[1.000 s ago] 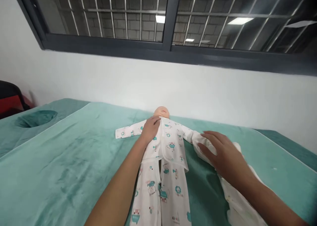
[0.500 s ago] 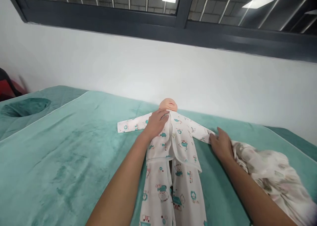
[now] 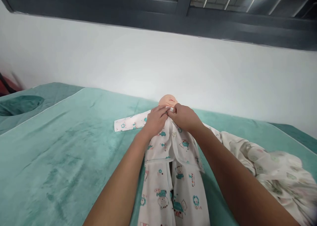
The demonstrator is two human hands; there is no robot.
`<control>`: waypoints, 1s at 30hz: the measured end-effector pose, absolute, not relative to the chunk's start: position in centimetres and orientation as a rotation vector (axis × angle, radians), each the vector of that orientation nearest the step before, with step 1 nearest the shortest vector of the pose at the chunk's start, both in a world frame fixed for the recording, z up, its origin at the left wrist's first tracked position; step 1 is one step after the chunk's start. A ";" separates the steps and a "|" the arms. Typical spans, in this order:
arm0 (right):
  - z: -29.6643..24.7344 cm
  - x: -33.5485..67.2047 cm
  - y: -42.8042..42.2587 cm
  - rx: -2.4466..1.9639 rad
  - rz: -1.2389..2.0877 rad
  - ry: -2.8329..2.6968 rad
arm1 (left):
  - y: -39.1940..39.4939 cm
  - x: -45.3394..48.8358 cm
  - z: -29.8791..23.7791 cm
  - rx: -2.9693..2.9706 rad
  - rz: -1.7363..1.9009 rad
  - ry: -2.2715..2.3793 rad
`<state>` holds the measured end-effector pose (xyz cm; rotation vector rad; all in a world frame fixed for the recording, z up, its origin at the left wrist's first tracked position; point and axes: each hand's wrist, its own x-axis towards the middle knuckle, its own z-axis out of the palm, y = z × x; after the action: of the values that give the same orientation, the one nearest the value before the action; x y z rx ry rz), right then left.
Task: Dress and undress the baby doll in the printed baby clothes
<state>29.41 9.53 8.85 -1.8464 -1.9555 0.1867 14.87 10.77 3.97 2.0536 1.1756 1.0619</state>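
A baby doll (image 3: 167, 100) lies on its back, with its head toward the wall. It wears a white printed baby jacket (image 3: 162, 150) and matching trousers (image 3: 158, 193). My left hand (image 3: 156, 121) and my right hand (image 3: 187, 118) meet at the jacket's neckline, just below the doll's chin. Their fingers are closed on the collar edges, with the fingertips almost touching. Below them the jacket front parts slightly at the hem. One sleeve stretches out flat to the left; my right forearm partly covers the other.
A crumpled patterned cloth (image 3: 277, 170) lies at the right, against the end of the right sleeve. Teal covering (image 3: 74, 153) spreads over the bed, which has a round hole (image 3: 22, 104) at the far left. Behind stand a white wall (image 3: 99, 57) and a dark window frame (image 3: 148, 16).
My right hand has left the right sleeve's cuff and moved up and left to the collar. My left hand has stayed near the neckline. The view has tilted slightly down.
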 end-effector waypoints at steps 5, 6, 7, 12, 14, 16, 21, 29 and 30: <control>7.9 30.0 12.1 -1.874 0.196 -2.056 | 10.7 14.9 4.1 2.020 1.049 1.152; 7.4 30.2 12.0 -1.852 0.191 -2.007 | 10.7 15.0 4.0 2.007 1.038 1.162; 6.9 30.5 11.8 -1.825 0.197 -1.947 | 10.7 15.0 4.0 1.998 1.028 1.173; 5.5 31.0 11.2 -1.720 0.326 -1.645 | 10.6 15.2 4.0 2.004 1.023 1.211; 5.4 31.1 11.3 -1.721 0.366 -1.545 | 10.5 15.2 4.2 1.992 1.001 1.215; 5.4 31.1 11.4 -1.723 0.390 -1.496 | 10.3 15.2 4.4 1.971 1.000 1.207; 5.5 30.7 9.2 -1.582 0.369 -1.328 | 9.1 14.9 4.5 1.948 1.072 1.169; 6.3 29.1 3.9 -1.608 0.336 -1.564 | 6.3 14.0 4.4 2.018 1.126 1.082; 6.5 28.9 3.5 -1.647 0.324 -1.653 | 6.3 14.0 4.3 2.033 1.124 1.068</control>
<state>28.90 3.51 6.49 -1.6465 -1.6525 0.3241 13.98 6.31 4.31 2.0332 1.0684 1.1244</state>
